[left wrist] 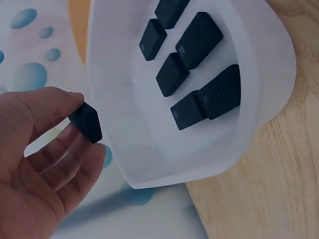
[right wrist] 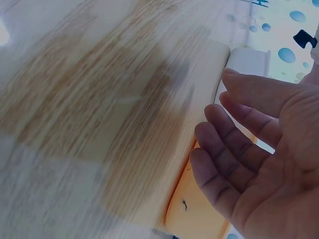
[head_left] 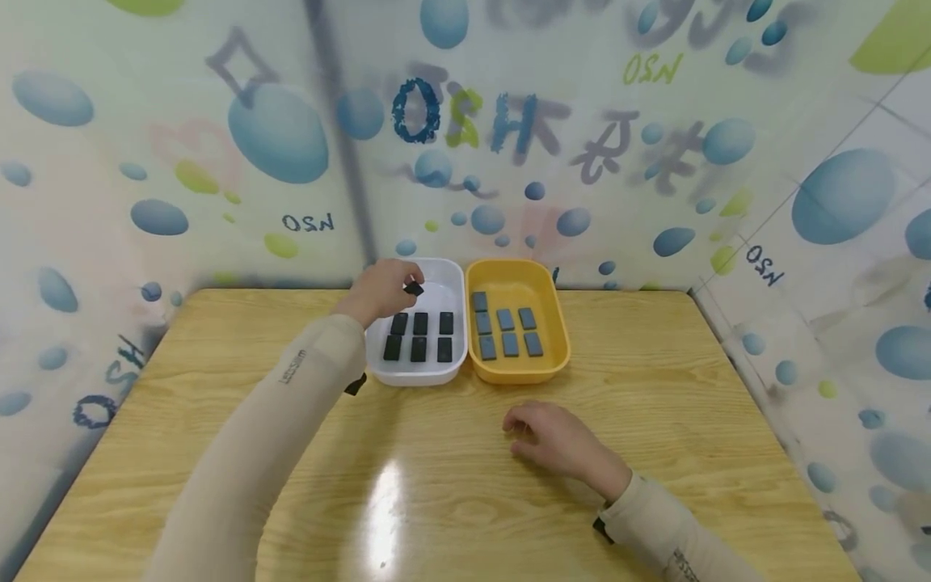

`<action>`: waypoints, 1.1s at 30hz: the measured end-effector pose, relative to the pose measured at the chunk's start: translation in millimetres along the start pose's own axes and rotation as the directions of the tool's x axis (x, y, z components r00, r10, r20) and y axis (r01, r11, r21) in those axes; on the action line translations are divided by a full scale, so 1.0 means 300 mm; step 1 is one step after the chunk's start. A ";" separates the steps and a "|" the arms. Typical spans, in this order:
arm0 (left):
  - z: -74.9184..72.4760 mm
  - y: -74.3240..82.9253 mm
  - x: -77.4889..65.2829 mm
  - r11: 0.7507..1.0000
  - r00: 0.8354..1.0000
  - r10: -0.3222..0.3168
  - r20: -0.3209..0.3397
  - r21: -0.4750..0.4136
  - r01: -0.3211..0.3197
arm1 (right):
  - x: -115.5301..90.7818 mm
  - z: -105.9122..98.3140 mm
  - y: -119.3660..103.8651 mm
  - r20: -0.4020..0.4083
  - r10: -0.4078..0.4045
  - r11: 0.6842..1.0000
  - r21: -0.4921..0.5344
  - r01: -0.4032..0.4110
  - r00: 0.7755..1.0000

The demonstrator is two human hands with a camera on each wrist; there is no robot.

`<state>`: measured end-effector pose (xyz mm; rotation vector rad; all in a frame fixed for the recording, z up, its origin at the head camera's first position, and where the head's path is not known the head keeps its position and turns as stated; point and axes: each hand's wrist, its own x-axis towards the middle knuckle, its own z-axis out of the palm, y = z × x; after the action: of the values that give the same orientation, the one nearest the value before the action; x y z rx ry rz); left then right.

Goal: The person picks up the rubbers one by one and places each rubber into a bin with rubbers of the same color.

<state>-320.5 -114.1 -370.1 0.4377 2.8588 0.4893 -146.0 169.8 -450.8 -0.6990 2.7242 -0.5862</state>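
Observation:
Between thumb and fingers my left hand (head_left: pixel 381 288) pinches a small black rectangular block (left wrist: pixel 85 122), held over the far part of the white tray (head_left: pixel 414 378). Several similar black blocks (head_left: pixel 420 323) lie in two rows on that tray's floor. Against its right side stands a yellow tray (head_left: pixel 520 377), in which several grey-blue blocks (head_left: pixel 510 344) lie in columns. My right hand (head_left: pixel 556 440) is in front of the yellow tray, over the table, its fingers loosely bent with nothing between them. In the right wrist view its palm and fingers (right wrist: pixel 214 174) show plainly.
Both trays stand at the back of a wooden table (head_left: pixel 451 501), close to a wall (head_left: pixel 509 202) printed with blue and green drops. Another patterned wall (head_left: pixel 836 323) rises on the right. The left sleeve (head_left: pixel 254 436) reaches across the table's left part.

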 end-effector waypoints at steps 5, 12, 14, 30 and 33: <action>0.019 -0.021 0.031 0.998 0.999 -0.051 -0.009 -0.038 0.051 | -0.007 -0.004 0.005 -0.008 -0.005 1.000 0.003 0.005 1.000; 0.062 -0.062 0.067 0.983 0.986 -0.160 -0.044 -0.101 0.155 | -0.019 -0.006 0.015 -0.007 0.009 1.000 0.004 -0.009 1.000; 0.074 -0.069 0.078 0.977 0.981 -0.188 -0.047 -0.116 0.182 | -0.023 -0.007 0.020 -0.005 0.010 1.000 0.000 -0.010 1.000; 0.135 -0.054 0.178 0.968 0.962 -0.251 -0.105 -0.018 0.250 | -0.035 -0.012 0.028 0.000 0.018 1.000 0.000 -0.018 1.000; 0.137 -0.056 0.185 0.965 0.959 -0.260 -0.114 0.003 0.262 | -0.036 -0.012 0.028 -0.002 0.013 1.000 0.006 -0.013 1.000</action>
<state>-366.5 -99.5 -422.5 0.0314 2.9700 0.4518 -141.6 183.2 -449.7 -0.6791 2.7257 -0.5922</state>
